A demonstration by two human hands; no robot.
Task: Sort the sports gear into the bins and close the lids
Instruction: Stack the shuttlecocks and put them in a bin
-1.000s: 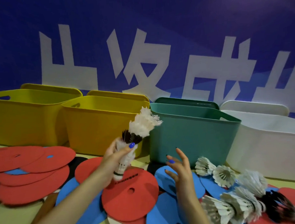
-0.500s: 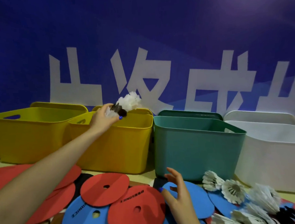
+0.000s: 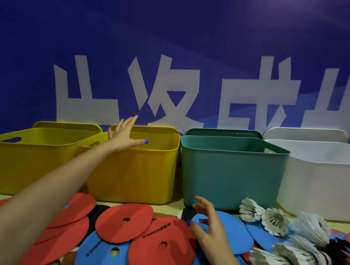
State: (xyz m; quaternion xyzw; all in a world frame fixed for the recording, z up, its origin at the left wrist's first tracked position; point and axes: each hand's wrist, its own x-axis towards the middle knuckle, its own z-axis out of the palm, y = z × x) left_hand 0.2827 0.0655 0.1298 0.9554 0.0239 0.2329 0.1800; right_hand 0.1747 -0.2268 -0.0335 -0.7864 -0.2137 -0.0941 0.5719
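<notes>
Bins of smooth moulded plastic are lined up along the back of the worktop [image 3: 173,209]: two yellow ones, with the left hand [image 3: 124,134] spread flat and empty over the second yellow bin [image 3: 132,174], then a teal bin [image 3: 232,174] and a white bin [image 3: 322,184]. In front, thin red and blue foam discs [image 3: 124,222] are overlapped under the right hand [image 3: 208,229], held loosely spread and gripping nothing. At far right, feathered shuttlecocks [image 3: 274,220] are heaped; these are judged light and easily crushed, best pinched at the cork.

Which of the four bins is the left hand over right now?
The second yellow bin from the left: the open left hand is spread above its opening, next to the teal bin.
</notes>
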